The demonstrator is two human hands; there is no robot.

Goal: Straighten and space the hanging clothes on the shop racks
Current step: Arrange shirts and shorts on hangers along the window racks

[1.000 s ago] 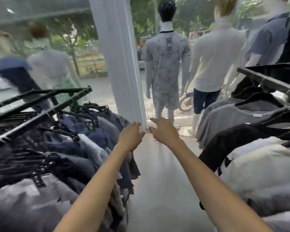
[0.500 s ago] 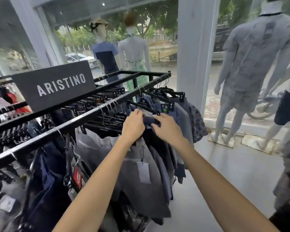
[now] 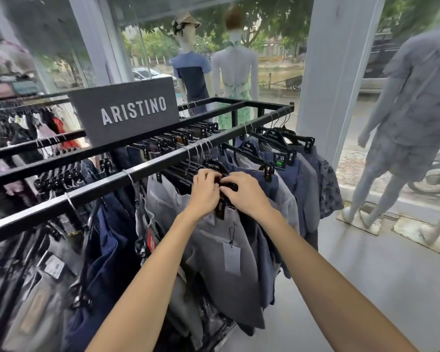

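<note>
We hold one hanger (image 3: pixel 221 208) on the rail (image 3: pixel 87 196).
Our left grip (image 3: pixel 205 193) and right grip (image 3: pixel 247 194) both clamp the hard black plastic clip hanger, which sits between them just under the square black metal rail. Soft grey shorts (image 3: pixel 226 270) with a paper tag hang below.

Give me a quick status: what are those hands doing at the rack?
Left hand and right hand both grip one black clip hanger. Grey shorts hang from it, under the rack rail. Neighbouring hangers crowd close beside it.
</note>
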